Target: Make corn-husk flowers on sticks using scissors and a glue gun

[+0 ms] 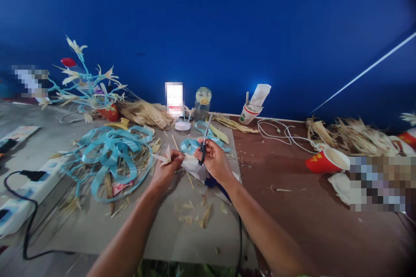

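My left hand (pixel 168 167) is closed in a pinch on a small pale corn-husk flower (pixel 165 156) whose pointed petals stick out to the left. My right hand (pixel 212 159) is wrapped round a pair of scissors (pixel 204 138); the blades point up and away from me, just right of the flower. Both hands hover over a grey mat (pixel 152 233) in the middle of the table. Husk scraps (pixel 198 216) lie on the mat just below my wrists.
A tangle of light-blue ribbon (pixel 110 156) lies left of my hands. A husk-flower arrangement (pixel 87 86) stands at the back left, a glass jar (pixel 203 103) and paper cup (pixel 248 113) behind. White cable (pixel 282 132), a tipped red cup (pixel 326 161) and husk piles (pixel 360 138) are right. A power strip (pixel 22 199) lies left.
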Motion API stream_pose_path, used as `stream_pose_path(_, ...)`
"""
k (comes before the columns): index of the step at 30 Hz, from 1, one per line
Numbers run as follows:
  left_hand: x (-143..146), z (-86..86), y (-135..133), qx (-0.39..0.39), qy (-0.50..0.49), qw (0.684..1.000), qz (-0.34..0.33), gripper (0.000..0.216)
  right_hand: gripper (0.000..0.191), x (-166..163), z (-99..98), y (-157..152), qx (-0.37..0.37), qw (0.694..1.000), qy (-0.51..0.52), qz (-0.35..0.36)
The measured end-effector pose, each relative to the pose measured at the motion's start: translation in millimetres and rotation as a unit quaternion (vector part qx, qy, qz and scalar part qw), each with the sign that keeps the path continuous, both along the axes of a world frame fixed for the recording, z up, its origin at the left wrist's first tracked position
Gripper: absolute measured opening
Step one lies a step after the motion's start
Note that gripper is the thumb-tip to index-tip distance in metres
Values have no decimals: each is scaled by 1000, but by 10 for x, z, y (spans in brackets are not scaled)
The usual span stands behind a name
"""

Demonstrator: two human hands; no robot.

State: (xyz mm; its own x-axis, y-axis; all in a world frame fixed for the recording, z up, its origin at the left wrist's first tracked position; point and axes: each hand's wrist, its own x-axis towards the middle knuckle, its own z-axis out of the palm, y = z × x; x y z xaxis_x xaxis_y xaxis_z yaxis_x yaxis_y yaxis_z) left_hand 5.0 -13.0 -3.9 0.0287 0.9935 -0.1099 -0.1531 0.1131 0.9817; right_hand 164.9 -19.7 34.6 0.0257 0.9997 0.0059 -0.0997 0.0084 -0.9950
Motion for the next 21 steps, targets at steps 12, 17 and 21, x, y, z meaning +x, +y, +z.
stream_pose_path(12,23,42,-41,-10,-124,992,6,32,43,-47,-12,-29,17,997,-8,-69)
stream_pose_path(17,88,33,-62,-22,-129,991,14,25,43,-134,-86,-74,17,994,-15,-107)
stream_pose_path(21,92,10,-45,-13,-134,990,47,22,41,-172,-139,-100,29,995,-50,-79)
